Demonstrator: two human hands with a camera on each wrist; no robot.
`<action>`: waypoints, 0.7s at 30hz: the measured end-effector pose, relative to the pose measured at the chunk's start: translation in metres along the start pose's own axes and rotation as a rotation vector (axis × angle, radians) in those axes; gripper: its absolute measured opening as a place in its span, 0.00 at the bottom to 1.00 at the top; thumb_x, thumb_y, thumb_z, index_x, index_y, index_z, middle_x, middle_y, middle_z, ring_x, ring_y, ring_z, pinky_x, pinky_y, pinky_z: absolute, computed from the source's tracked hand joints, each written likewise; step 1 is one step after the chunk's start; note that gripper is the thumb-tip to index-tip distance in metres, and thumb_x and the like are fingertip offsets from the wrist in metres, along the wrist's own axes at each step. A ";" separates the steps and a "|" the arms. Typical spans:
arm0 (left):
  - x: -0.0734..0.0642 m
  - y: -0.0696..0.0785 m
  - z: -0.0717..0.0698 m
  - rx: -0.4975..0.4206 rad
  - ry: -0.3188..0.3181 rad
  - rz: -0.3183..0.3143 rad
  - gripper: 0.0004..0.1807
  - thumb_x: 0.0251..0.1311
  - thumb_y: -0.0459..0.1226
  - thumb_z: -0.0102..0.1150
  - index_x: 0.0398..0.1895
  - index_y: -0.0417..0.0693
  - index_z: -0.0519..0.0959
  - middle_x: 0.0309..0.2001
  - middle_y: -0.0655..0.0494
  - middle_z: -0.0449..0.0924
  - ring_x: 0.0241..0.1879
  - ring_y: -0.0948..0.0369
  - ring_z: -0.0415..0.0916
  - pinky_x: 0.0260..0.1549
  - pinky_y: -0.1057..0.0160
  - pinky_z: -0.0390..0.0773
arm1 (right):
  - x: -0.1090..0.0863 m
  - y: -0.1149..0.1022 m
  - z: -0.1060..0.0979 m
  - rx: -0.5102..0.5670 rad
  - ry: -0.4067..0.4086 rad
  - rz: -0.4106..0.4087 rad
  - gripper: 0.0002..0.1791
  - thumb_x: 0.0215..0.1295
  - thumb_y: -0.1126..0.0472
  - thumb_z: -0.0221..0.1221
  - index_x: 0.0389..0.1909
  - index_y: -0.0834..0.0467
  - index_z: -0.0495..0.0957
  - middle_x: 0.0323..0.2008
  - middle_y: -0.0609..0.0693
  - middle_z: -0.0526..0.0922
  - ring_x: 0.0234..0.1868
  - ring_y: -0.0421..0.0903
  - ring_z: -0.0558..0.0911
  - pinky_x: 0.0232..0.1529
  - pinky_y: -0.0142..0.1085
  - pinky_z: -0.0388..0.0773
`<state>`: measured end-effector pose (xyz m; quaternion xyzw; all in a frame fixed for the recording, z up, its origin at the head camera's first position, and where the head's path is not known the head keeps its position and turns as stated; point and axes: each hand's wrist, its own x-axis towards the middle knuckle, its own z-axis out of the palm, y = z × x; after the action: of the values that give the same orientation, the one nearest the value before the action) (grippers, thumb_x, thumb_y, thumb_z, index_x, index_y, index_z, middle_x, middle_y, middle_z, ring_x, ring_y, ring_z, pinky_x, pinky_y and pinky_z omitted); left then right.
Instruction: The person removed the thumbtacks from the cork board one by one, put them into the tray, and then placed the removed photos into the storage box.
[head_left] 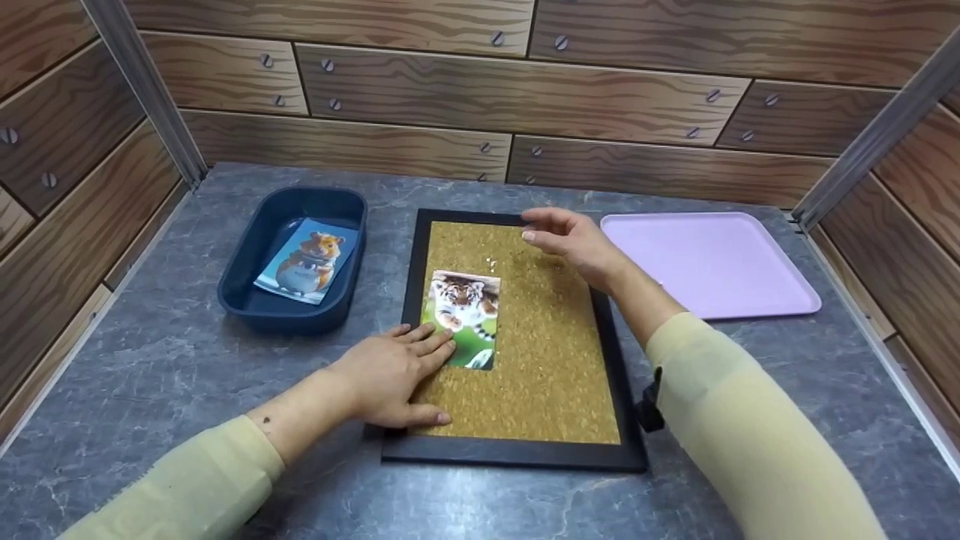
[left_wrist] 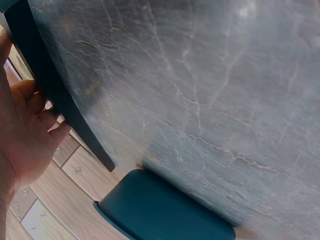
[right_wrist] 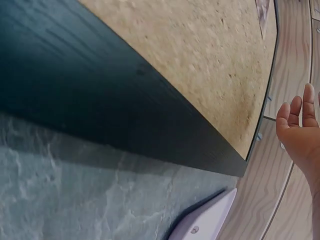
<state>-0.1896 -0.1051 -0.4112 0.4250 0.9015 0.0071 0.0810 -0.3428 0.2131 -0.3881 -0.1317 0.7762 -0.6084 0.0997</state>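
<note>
A cork board (head_left: 555, 360) with a black frame lies on the table. On its left half is a picture of a tiger cub (head_left: 469, 319) on green. My left hand (head_left: 394, 367) rests across the board's left edge, fingertips on the picture's lower left and thumb on the cork below it. Over the board's top right part hovers my right hand (head_left: 574, 244), its fingers loosely bent and apart from the thumb, with nothing seen between them. Small whitish bits (head_left: 491, 264) show on the cork just above the picture.
Left of the board stands a dark blue tub (head_left: 292, 322) with a hamster picture (head_left: 311, 262) inside. A lilac tray (head_left: 720, 262) lies to the right, partly behind my right forearm. Wood-patterned walls (head_left: 450, 90) enclose the back and sides of the grey table (head_left: 150, 360).
</note>
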 end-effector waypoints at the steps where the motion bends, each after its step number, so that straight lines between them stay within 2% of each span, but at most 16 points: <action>1: 0.000 0.000 0.000 0.001 0.000 -0.001 0.54 0.70 0.71 0.50 0.83 0.40 0.60 0.82 0.44 0.58 0.81 0.45 0.55 0.77 0.43 0.60 | 0.000 0.001 0.002 0.002 -0.007 0.003 0.26 0.76 0.66 0.64 0.71 0.66 0.74 0.54 0.52 0.83 0.52 0.42 0.81 0.60 0.46 0.78; 5: 0.000 0.000 0.001 -0.001 -0.005 -0.005 0.54 0.70 0.71 0.50 0.83 0.40 0.60 0.82 0.44 0.58 0.81 0.46 0.54 0.77 0.43 0.60 | -0.001 0.003 0.008 -0.003 -0.025 0.011 0.26 0.75 0.66 0.64 0.71 0.65 0.75 0.52 0.52 0.83 0.49 0.42 0.82 0.57 0.46 0.81; 11: 0.001 0.000 0.001 -0.003 0.005 -0.006 0.53 0.70 0.71 0.51 0.83 0.40 0.61 0.82 0.44 0.59 0.81 0.46 0.55 0.77 0.43 0.60 | 0.001 0.010 0.014 -0.026 -0.030 0.025 0.26 0.74 0.65 0.66 0.70 0.65 0.76 0.49 0.48 0.84 0.46 0.41 0.82 0.52 0.38 0.82; 21: 0.001 0.000 0.002 0.007 0.005 -0.006 0.54 0.70 0.71 0.51 0.83 0.41 0.61 0.82 0.45 0.58 0.81 0.46 0.55 0.77 0.43 0.61 | 0.002 0.018 0.022 -0.006 -0.052 0.012 0.27 0.72 0.67 0.66 0.69 0.71 0.74 0.50 0.53 0.85 0.46 0.39 0.83 0.49 0.31 0.81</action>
<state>-0.1899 -0.1045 -0.4129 0.4223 0.9031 0.0049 0.0771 -0.3394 0.1967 -0.4108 -0.1431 0.7761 -0.6018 0.1229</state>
